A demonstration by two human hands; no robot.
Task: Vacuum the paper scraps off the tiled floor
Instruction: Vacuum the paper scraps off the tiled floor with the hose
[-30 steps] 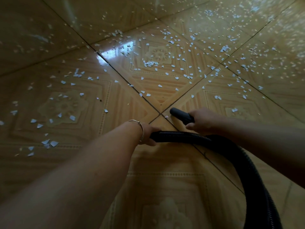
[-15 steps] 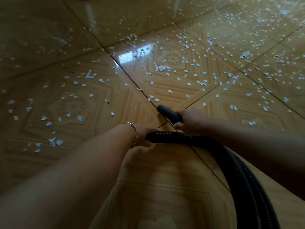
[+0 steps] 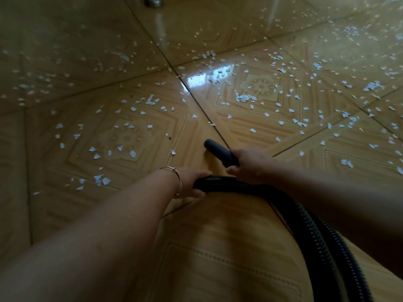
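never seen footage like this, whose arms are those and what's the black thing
This is one picture from a camera worn on a person's head, looking forward and down, so both arms are the wearer's own. No robot here. The right hand grips the black vacuum nozzle, which points forward. The left hand, with a thin bracelet at the wrist, holds the ribbed black hose that runs back to the lower right. Below lies a glossy patterned tiled floor, strewn with small white paper scraps, mostly ahead of and beside the nozzle.
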